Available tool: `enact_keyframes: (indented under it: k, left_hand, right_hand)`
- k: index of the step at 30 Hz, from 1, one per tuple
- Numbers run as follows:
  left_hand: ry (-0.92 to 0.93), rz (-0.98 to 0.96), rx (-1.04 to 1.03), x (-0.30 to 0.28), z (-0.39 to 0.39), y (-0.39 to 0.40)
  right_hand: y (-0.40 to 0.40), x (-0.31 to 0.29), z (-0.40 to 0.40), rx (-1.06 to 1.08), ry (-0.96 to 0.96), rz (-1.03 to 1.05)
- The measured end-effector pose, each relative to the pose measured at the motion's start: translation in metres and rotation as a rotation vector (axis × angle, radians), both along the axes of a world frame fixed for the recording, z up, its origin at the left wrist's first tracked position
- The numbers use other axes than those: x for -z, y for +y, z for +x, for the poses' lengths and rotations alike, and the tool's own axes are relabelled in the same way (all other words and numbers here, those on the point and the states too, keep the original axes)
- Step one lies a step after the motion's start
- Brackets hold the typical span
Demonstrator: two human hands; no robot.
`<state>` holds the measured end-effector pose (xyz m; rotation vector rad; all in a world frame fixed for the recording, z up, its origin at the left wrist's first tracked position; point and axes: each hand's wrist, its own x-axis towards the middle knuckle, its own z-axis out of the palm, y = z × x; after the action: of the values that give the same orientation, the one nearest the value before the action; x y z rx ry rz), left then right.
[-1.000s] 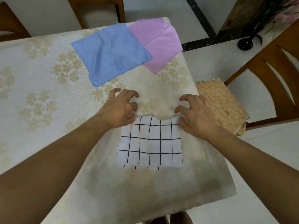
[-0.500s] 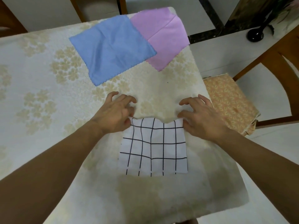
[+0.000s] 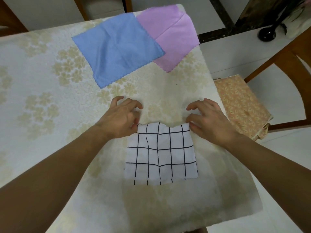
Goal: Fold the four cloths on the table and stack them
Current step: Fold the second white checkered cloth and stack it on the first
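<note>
Pinching the far left corner of the white checked cloth (image 3: 161,153), the left hand (image 3: 120,121) has its fingers curled, and the right hand (image 3: 210,121) pinches the far right corner in the same way, so the cloth lies flat between them near the table's (image 3: 42,101) near right corner. Toward the far right corner lie the blue cloth (image 3: 116,49) and, partly under its right edge, the pink cloth (image 3: 175,37), which reaches the table's right edge. Right of the table, a patterned cushion (image 3: 242,106) rests on a wooden chair (image 3: 286,59).
</note>
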<state>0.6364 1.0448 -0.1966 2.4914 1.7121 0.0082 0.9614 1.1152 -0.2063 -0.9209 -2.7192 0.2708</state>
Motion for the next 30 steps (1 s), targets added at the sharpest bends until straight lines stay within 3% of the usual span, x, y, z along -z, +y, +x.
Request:
enact_keyframes:
  k: [10, 16, 21, 30]
  left_hand:
    - [0.057, -0.042, -0.104, -0.006, 0.0, 0.001]
    - [0.072, 0.047, -0.15, -0.007, 0.008, -0.008]
    - [-0.026, 0.167, -0.136, -0.011, 0.031, -0.043]
    - [-0.083, 0.143, 0.001, 0.0, 0.073, -0.126]
  right_hand:
    - [0.0, 0.0, 0.006, 0.162, -0.084, 0.018]
    - [-0.005, 0.004, 0.009, 0.335, -0.097, -0.032]
    - [-0.034, -0.003, 0.014, 0.188, -0.032, 0.039]
    - [-0.12, -0.004, 0.024, -0.016, -0.032, 0.048]
